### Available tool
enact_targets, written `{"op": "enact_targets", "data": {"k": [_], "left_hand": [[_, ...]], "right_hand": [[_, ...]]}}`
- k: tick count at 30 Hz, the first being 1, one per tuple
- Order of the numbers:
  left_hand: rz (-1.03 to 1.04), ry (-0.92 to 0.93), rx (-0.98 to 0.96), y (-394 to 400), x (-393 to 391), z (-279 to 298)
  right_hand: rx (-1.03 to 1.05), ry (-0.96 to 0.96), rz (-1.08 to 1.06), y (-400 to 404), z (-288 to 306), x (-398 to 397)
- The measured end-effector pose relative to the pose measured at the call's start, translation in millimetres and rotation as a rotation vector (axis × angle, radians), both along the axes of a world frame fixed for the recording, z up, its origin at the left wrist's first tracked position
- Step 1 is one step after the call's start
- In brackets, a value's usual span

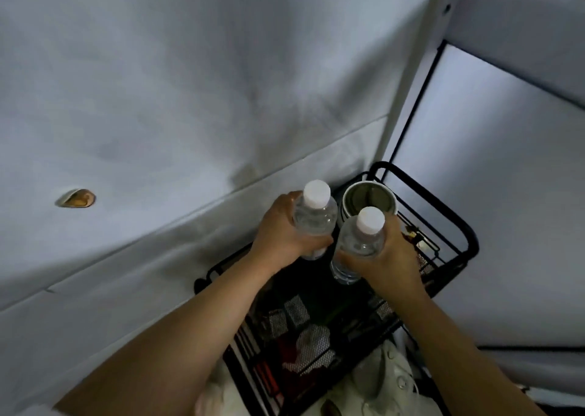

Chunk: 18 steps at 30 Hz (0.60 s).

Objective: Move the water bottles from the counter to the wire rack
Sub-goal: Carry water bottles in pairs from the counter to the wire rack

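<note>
Well, far off to the left of both hands a small brown hole (76, 198) showed in the smooth grey wall (158, 83). The wall looked flat and plain, with a long line running across it.

Next came the left hand (281, 230). It was wrapped tight around the first water bottle (314, 218). That bottle was clear, bumpy plastic with a round white cap on top. It stood almost upright.

Just beside it, the right hand (384, 256) was squeezed around the second water bottle (356, 244). This one was clear and see-through too, with the same white cap. The two bottles were close together but I could not tell if they touched.

Under both hands sat the wire rack (456, 225). It was made of thin black metal bars with a rounded corner, and its floor was fine mesh. Both bottles were held up above it, over the far end.

Right behind the hands, a round white tub (368, 199) with a dark inside stood in the rack's far corner, very near the bottles. Lower down, closer to the arms, things I could not make out showed through the mesh.

To the right of the right hand a white pole (411, 67) went up beside a pale panel (506, 178).
</note>
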<state>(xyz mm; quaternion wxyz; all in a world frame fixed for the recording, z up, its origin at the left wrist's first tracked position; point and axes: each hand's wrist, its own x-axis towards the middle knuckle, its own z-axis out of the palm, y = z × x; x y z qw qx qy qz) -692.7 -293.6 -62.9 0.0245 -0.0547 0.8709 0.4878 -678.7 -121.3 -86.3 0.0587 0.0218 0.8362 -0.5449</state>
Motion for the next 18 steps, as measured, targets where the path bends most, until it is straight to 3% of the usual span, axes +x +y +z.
{"op": "enact_targets", "data": {"k": [5,18], "left_hand": [[-0.08,-0.003,-0.109,6.9,-34.8,-16.0],[-0.204,-0.057,0.063,4.6,-66.9,-42.7]], "right_hand": [[-0.001,0.008,-0.027,6.7,-22.4,-29.4],[-0.028,0.007,-0.001,3.2,-34.8,-42.1]]}}
